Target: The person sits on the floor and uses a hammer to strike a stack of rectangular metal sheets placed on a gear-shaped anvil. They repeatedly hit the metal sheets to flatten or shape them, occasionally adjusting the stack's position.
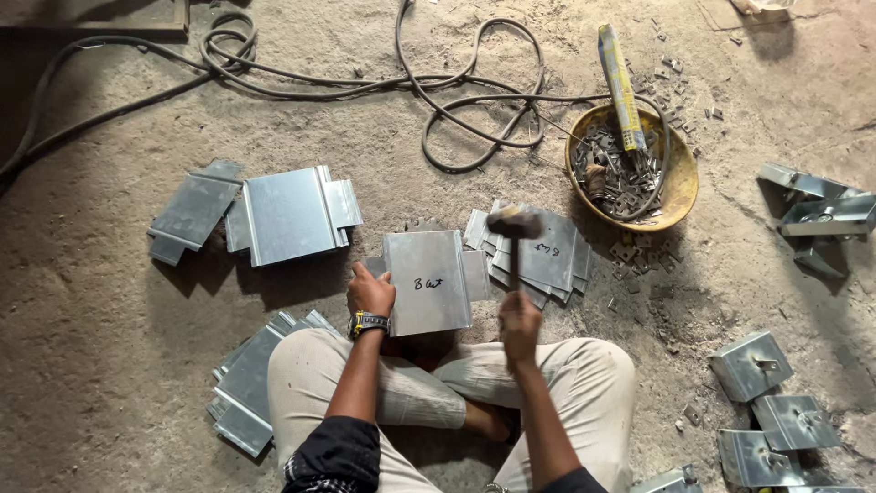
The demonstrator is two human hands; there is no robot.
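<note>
I sit cross-legged on a dirt floor. My left hand (370,292), with a watch on the wrist, grips the left edge of a flat grey sheet-metal plate (427,281) with handwriting on it, lying in front of my knees. My right hand (520,324) is closed around the handle of a hammer (514,224). The hammer head is raised and blurred, above and to the right of the plate.
Stacks of sheet-metal plates lie at far left (287,212), by my left knee (246,388) and behind the hammer (547,256). A yellow bowl (680,183) holds small metal parts. Folded metal brackets (757,365) sit at right. Cables (456,100) snake across the floor.
</note>
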